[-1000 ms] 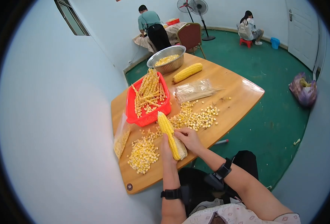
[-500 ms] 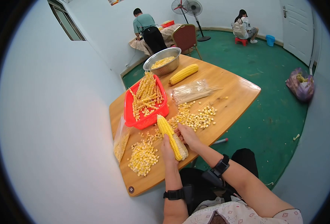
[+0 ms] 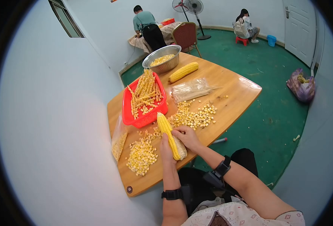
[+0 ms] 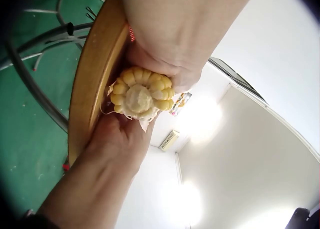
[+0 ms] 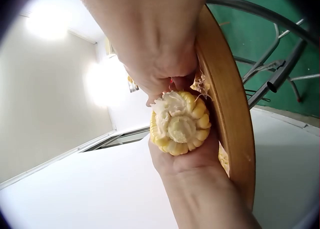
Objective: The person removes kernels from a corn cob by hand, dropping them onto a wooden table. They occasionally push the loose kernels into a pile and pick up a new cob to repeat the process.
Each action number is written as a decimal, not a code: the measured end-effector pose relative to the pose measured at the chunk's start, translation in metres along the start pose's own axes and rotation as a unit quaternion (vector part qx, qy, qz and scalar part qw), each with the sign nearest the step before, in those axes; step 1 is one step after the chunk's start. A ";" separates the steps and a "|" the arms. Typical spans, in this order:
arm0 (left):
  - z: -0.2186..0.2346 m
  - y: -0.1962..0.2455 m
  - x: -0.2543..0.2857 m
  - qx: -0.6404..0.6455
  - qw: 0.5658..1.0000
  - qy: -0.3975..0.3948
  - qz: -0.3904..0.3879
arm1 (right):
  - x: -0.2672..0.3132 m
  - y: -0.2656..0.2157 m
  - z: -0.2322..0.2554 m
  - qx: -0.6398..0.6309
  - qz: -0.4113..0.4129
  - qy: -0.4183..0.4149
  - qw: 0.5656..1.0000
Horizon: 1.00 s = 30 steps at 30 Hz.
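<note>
- Both hands grip one corn cob (image 3: 171,136) at the near edge of the table: left hand (image 3: 166,148) curled round its lower end from the left, right hand (image 3: 188,136) wrapped over the stripped part from the right. Cob lies on the tabletop, tip pointing away toward the red basket.
- Room: green floor (image 3: 256,79), pale walls, white door (image 3: 301,22) at far right. Near wall runs along the table's left side.
- Wooden table (image 3: 234,94): bare varnished top, rounded corners, metal legs seen from the wrist views.
- Second table at the far wall, a person (image 3: 147,24) standing at it with back turned; red-brown chair (image 3: 186,34) beside it.
- Another person (image 3: 245,27) seated low on a red stool; two standing fans (image 3: 189,7) by the far wall; blue bucket (image 3: 272,40) near the door.
- Plastic bag (image 3: 302,86) on the floor at right.
- Red basket (image 3: 136,118) holding skewered corn pieces, just beyond the held cob.
- Steel bowl (image 3: 162,59) with kernels at the table's far end; whole cob (image 3: 183,72) beside it.
- Clear packet of skewers (image 3: 191,89) mid-table.
- Loose kernels: one heap (image 3: 140,156) left of the hands, a wider scatter (image 3: 194,116) beyond the right hand.
- Wrist views: cut cob end (image 4: 141,95) faces the camera, kernels ringing a pale core, gripped between both hands.
</note>
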<state>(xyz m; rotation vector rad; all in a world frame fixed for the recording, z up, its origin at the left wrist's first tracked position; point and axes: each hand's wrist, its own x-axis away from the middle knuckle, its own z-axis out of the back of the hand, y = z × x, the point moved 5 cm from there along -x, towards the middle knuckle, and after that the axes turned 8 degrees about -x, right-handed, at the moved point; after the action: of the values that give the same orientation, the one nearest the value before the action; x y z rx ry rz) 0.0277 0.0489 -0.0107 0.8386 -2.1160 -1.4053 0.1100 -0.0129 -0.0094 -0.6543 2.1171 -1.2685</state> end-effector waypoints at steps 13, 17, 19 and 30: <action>-0.006 0.001 0.002 0.042 0.998 -0.039 0.016 | 0.005 0.001 0.000 -0.160 -0.186 0.006 0.969; -0.004 0.001 0.003 -0.013 1.000 0.004 -0.005 | 0.001 -0.003 0.001 -0.109 -0.162 0.012 0.981; -0.002 0.001 0.002 -0.028 0.999 0.021 -0.006 | 0.001 -0.004 -0.001 -0.047 -0.089 0.015 0.995; -0.003 0.003 0.004 0.004 0.999 -0.007 0.031 | 0.000 0.000 0.002 -0.038 -0.044 0.002 0.998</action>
<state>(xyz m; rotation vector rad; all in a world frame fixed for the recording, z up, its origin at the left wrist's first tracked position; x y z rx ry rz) 0.0262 0.0452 -0.0063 0.7617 -2.1409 -1.3770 0.1107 -0.0142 -0.0100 -0.7867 2.1681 -1.2422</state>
